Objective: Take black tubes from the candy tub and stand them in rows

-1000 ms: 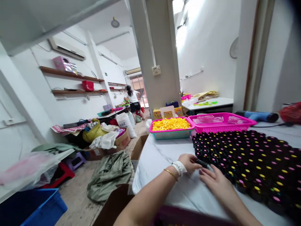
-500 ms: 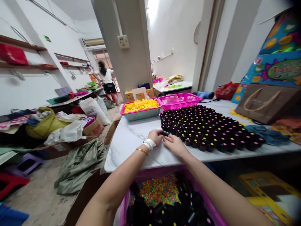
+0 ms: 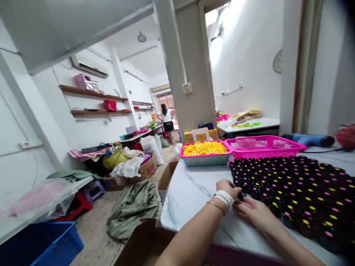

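Head view: pinching small black piece [image 3: 242, 195] in left hand [image 3: 228, 187], half-curling right hand [image 3: 257, 215] alongside, hold unclear; seemingly adjusting it, likely needing steady alignment

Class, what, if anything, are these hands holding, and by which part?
A small black piece, between the fingertips of the left hand and right hand; the fingers hide which part.

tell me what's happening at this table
A person's left hand and right hand are close together at the table's near edge, with a small dark piece between the fingers. Right beside them stand packed rows of black pieces with pink and yellow dots on top. Behind are a basket of yellow rings and a pink basket. Farther off, another person stands.
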`<state>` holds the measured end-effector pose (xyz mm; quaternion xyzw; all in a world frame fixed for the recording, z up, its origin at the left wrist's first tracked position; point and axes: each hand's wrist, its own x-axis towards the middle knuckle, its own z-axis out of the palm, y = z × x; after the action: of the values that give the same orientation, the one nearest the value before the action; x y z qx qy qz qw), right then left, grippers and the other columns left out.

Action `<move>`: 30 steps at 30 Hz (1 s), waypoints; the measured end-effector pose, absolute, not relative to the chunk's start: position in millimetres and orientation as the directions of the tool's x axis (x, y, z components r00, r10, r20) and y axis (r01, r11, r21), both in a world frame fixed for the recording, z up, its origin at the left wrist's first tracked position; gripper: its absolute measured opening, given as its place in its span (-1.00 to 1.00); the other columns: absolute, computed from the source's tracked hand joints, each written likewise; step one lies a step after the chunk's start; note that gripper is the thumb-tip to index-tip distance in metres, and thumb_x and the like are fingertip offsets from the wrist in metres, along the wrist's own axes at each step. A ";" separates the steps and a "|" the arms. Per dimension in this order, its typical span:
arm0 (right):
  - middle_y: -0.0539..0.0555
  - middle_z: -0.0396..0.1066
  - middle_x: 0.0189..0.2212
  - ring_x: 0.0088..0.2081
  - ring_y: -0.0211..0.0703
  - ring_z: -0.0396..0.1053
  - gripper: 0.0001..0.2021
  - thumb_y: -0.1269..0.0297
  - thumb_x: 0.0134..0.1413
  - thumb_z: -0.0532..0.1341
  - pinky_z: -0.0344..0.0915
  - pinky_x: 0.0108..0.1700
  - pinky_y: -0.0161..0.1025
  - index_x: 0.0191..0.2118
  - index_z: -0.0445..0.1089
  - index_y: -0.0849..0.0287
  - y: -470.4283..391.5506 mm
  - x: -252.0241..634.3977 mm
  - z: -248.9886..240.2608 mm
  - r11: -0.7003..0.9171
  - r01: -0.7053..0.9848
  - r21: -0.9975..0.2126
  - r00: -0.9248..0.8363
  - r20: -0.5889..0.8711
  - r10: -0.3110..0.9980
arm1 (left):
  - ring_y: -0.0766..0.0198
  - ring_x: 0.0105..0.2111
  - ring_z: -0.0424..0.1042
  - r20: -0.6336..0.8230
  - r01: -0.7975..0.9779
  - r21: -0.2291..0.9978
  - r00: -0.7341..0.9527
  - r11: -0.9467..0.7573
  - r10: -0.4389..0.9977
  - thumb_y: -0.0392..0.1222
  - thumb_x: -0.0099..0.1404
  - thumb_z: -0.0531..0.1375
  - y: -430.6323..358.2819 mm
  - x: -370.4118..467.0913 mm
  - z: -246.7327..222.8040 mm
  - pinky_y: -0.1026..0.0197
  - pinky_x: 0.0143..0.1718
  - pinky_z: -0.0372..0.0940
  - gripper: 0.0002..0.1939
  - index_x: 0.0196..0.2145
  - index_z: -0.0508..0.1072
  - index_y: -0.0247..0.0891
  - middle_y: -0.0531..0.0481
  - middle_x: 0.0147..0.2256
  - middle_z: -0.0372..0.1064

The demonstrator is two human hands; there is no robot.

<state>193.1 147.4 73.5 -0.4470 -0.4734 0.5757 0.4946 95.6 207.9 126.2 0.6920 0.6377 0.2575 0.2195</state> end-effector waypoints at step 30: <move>0.20 0.38 0.12 0.20 0.07 0.27 -0.60 0.24 0.20 0.17 0.17 0.26 0.11 0.13 0.35 0.18 18.6 268.2 65.2 0.400 0.774 -0.491 -0.037 0.596 0.802 | 0.25 -0.30 0.48 0.412 0.465 0.706 0.345 -0.535 0.843 -0.15 0.20 0.19 110.3 37.5 105.6 0.15 -0.16 0.39 -0.91 -0.34 0.36 -0.17 0.02 -0.31 0.49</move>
<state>268.2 18.6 65.2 -0.5474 -0.7198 0.0165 0.4267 37.5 110.3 105.6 0.7835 0.4174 0.3918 0.2416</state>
